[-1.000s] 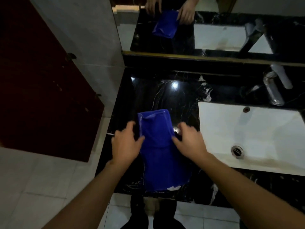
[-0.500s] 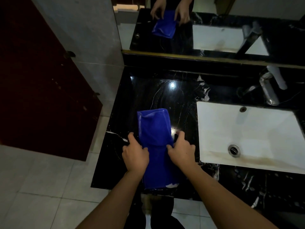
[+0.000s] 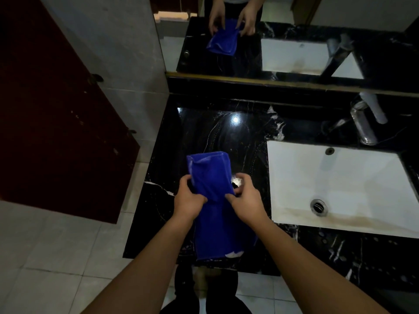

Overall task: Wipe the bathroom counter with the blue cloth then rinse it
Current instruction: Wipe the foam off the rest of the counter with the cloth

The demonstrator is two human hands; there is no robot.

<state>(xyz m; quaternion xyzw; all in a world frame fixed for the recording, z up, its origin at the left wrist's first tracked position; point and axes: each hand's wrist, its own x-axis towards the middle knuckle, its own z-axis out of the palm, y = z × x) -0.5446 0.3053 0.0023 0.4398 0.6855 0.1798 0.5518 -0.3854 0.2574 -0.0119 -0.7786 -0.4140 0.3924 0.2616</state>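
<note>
Blue cloth (image 3: pixel 209 177) pinched mid-length by left hand (image 3: pixel 189 199), right hand (image 3: pixel 246 198); fingertips hidden underneath.

No text can be read anywhere; the dim view may hide small marks

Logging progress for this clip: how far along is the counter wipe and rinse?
Early. Done: the blue cloth is laid lengthwise on the black counter, its near end hanging over the front edge. In hand: the left hand and right hand pinch its middle from either side. Left: the wiping itself, not evident yet, then rinsing at the sink, where no water shows under the faucet.
</note>
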